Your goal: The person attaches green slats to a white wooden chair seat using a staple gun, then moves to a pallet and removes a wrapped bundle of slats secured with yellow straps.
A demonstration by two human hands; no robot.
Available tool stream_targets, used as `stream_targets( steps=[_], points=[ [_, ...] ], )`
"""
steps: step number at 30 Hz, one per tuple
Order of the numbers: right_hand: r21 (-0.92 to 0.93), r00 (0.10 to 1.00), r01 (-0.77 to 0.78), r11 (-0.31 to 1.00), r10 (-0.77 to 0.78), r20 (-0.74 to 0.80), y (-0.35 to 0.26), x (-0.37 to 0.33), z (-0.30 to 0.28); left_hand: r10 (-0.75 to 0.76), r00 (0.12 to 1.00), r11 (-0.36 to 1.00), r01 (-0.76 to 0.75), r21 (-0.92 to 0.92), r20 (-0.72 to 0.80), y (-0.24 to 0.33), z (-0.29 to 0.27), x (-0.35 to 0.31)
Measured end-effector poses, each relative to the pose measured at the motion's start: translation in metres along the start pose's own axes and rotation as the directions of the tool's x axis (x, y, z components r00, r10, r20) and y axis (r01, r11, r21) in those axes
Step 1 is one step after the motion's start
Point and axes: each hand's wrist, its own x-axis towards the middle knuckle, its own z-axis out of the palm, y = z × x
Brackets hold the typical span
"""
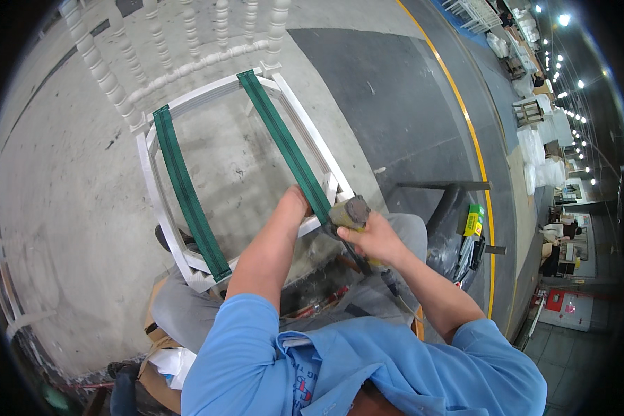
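Note:
A white chair frame (150, 173) with a turned-spindle back (187, 68) rests across my lap, its seat opening bare. Two green webbing straps run from its far rail to its near rail: a left strap (180, 180) and a right strap (282, 135). My right hand (376, 239) is wrapped round a worn, yellowish air staple gun (350, 213), whose nose is at the near end of the right strap. Beside that strap, my left hand (296, 200) reaches down at the near right corner of the frame. Its fingers are hidden behind the strap and rail.
On my right stands a black stool (445, 211) holding a green-and-yellow box (473, 220) and several hand tools (470, 256). An air hose (395, 291) hangs below the gun. A cardboard box (158, 378) sits at lower left, and another white frame (5, 291) at far left.

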Motion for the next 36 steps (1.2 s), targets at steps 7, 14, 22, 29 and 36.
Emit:
stream_targets(
  steps=[7, 14, 22, 29, 36],
  points=[
    [0.004, 1.0, -0.026, 1.0, 0.026, -0.007, -0.003, -0.006, 0.005, -0.01, 0.998, 0.952, 0.027, 0.305, -0.056, -0.013, -0.006, -0.001],
    [0.259, 0.993, 0.09, 0.962, -0.065, -0.101, -0.003, -0.048, -0.062, -0.077, 0.98, 0.489, 0.196, 0.85, -0.182, -0.035, -0.025, -0.028],
    [0.481, 0.982, 0.151, 0.864, -0.072, -0.177, 0.036, -0.08, -0.105, 0.425, 0.861, 0.752, -0.166, 0.638, -0.277, -0.042, 0.008, -0.161],
    [0.421, 0.979, 0.203, 0.884, -0.19, -0.072, 0.033, -0.073, -0.083, 0.028, 0.889, 0.993, -0.077, -0.087, -0.458, -0.123, 0.053, -0.148],
    [0.378, 0.978, 0.205, 0.903, -0.203, -0.044, 0.044, -0.06, -0.077, 0.241, 0.936, 0.954, -0.179, 0.241, -0.258, -0.123, 0.068, -0.163]
  ],
)
